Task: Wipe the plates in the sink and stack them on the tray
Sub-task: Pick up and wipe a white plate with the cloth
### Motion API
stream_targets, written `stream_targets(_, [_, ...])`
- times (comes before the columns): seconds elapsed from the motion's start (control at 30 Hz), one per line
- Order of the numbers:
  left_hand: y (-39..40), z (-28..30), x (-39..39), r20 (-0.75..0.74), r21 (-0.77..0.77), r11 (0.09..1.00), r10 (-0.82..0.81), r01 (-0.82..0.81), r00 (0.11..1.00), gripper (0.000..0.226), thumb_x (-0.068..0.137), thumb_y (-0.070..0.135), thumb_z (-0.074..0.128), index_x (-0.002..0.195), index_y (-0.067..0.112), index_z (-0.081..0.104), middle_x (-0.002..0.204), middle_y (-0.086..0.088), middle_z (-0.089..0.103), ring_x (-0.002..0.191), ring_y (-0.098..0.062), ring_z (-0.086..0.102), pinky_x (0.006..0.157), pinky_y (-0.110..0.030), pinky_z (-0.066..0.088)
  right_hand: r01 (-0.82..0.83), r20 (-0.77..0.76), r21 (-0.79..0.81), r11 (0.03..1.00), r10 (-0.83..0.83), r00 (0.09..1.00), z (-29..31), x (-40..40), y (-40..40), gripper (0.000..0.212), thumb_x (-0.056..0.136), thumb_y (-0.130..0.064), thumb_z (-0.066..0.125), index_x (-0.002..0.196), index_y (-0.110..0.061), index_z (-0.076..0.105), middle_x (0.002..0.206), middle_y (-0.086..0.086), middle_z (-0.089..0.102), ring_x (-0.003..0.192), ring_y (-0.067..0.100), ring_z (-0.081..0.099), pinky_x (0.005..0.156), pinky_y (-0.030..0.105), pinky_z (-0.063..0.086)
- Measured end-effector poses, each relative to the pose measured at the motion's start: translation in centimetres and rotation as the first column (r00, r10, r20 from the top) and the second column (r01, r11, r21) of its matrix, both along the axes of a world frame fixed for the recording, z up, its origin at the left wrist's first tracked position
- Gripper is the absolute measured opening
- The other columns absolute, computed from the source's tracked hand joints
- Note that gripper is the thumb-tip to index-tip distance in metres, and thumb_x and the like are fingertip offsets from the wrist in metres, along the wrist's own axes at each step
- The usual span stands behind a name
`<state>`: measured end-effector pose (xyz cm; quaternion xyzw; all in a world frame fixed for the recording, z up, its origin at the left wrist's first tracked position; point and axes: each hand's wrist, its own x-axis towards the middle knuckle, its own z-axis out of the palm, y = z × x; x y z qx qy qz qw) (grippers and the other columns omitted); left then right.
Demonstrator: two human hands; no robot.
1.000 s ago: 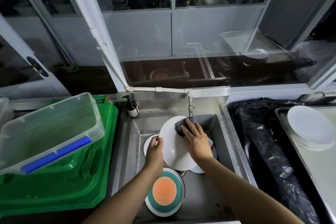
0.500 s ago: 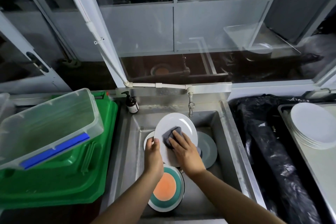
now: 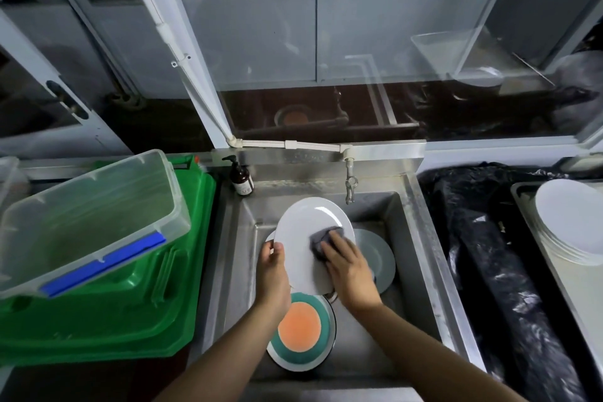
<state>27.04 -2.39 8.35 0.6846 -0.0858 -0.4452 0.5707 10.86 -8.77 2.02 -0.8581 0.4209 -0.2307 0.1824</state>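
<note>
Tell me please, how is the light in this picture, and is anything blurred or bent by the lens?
Head view: dim, bluish light; the wide lens bows the white window frame; the glass reflects a faint clear tub. The dark grey cloth under the right hand is smeared by motion; the white oval plate, held at its edge by the left hand, is sharp.

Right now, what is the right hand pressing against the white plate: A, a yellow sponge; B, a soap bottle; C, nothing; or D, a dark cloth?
D: the right hand presses a dark cloth on the white plate, which the left hand grips.
</note>
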Motion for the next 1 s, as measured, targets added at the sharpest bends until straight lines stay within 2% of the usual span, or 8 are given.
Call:
stream_targets(0.13, [-0.1, -0.3, 0.2, -0.02, 0.02, 1.0, 0.016, -0.015, 1.0, 0.023, 0.088, 0.059, 0.05, 0.104, 0.046, 0.061, 0.12, -0.001, 0.069, 0.11, -0.033, 0.067, 0.095, -0.062, 0.055, 0.197, -0.09, 0.205, 0.959, -0.181, 0.979, 1.1, 0.5, -0.7, 0.041, 0.103, -0.023, 0.052, 0.144, -0.026, 0.052, 0.16, -0.003, 0.034, 0.144, 0.03, 0.032, 0.116, 0.049, 0.034])
stream_targets(0.27, [-0.8, -0.2, 0.0, -0.012, -0.012, 0.997, 0.075, -0.075, 0.997, 0.023, 0.09, 0.056, 0.053, 0.103, 0.04, 0.064, 0.118, -0.003, 0.07, 0.112, -0.033, 0.066, 0.099, -0.062, 0.052, -0.077, -0.009, 0.022, 0.997, 0.077, 0.997, 0.6, 1.2, 3.3, 0.05, 0.086, -0.008, 0.071, 0.134, -0.018, 0.061, 0.15, 0.006, 0.048, 0.127, 0.036, 0.052, 0.101, 0.045, 0.051])
stream_targets(0.4, [-0.6, -0.2, 0.3, -0.016, 0.002, 0.997, 0.075, -0.075, 0.997, 0.016, 0.099, 0.047, 0.052, 0.099, 0.039, 0.065, 0.117, -0.004, 0.071, 0.11, -0.035, 0.067, 0.097, -0.062, 0.054, -0.25, -0.067, 0.005, 0.968, 0.25, 0.966, 0.0, -0.5, 3.1, 0.064, 0.075, -0.01, 0.082, 0.133, -0.021, 0.058, 0.152, 0.003, 0.045, 0.128, 0.035, 0.051, 0.099, 0.043, 0.052])
stream_targets(0.6, [-0.5, -0.6, 0.8, -0.053, 0.054, 0.997, 0.063, -0.061, 0.997, 0.022, 0.104, 0.041, 0.051, 0.087, 0.041, 0.064, 0.114, -0.006, 0.071, 0.11, -0.038, 0.067, 0.097, -0.061, 0.054, 0.087, -0.191, 0.134, 0.987, -0.06, 0.98, 0.3, -2.7, 0.7, 0.045, 0.091, -0.01, 0.067, 0.134, -0.022, 0.062, 0.151, 0.001, 0.047, 0.134, 0.036, 0.044, 0.098, 0.055, 0.051])
stream_targets(0.7, [-1.3, -0.6, 0.3, -0.03, 0.068, 0.995, 0.081, -0.078, 0.996, 0.017, 0.101, 0.045, 0.05, 0.088, 0.041, 0.061, 0.113, -0.008, 0.068, 0.11, -0.041, 0.064, 0.094, -0.061, 0.053, -0.036, -0.16, 0.105, 0.994, 0.052, 0.986, -0.3, -1.6, 3.1, 0.058, 0.077, -0.011, 0.08, 0.132, -0.02, 0.063, 0.147, 0.005, 0.051, 0.125, 0.037, 0.053, 0.092, 0.051, 0.055])
stream_targets(0.8, [-1.9, -0.5, -0.4, -0.021, 0.074, 0.996, 0.052, -0.051, 0.998, 0.015, 0.104, 0.041, 0.048, 0.105, 0.03, 0.058, 0.116, -0.008, 0.065, 0.106, -0.034, 0.063, 0.095, -0.056, 0.054, -0.217, -0.08, 0.159, 0.963, 0.231, 0.97, -0.5, -0.1, 5.2, 0.082, 0.064, -0.035, 0.091, 0.136, -0.017, 0.055, 0.147, 0.007, 0.049, 0.12, 0.033, 0.056, 0.094, 0.044, 0.054])
stream_targets(0.9, [-1.6, -1.1, -1.0, -0.119, 0.069, 0.997, 0.044, -0.036, 0.992, 0.017, 0.105, 0.036, 0.049, 0.107, 0.022, 0.058, 0.113, -0.015, 0.068, 0.104, -0.036, 0.067, 0.095, -0.058, 0.055, -0.216, 0.004, 0.124, 0.968, 0.217, 0.976, 0.9, 1.8, 3.6, 0.071, 0.07, -0.022, 0.087, 0.134, -0.016, 0.057, 0.145, 0.009, 0.049, 0.117, 0.034, 0.056, 0.098, 0.041, 0.051])
stream_targets(1.0, [-1.2, -1.9, -1.8, -0.2, 0.079, 0.997, 0.037, -0.022, 0.979, 0.015, 0.107, 0.03, 0.049, 0.103, 0.018, 0.058, 0.112, -0.02, 0.069, 0.107, -0.04, 0.068, 0.098, -0.062, 0.053, -0.065, 0.074, 0.156, 0.986, 0.054, 0.996, 2.7, 4.1, 1.1, 0.044, 0.082, -0.016, 0.068, 0.126, -0.009, 0.067, 0.136, 0.017, 0.058, 0.112, 0.039, 0.059, 0.095, 0.047, 0.053])
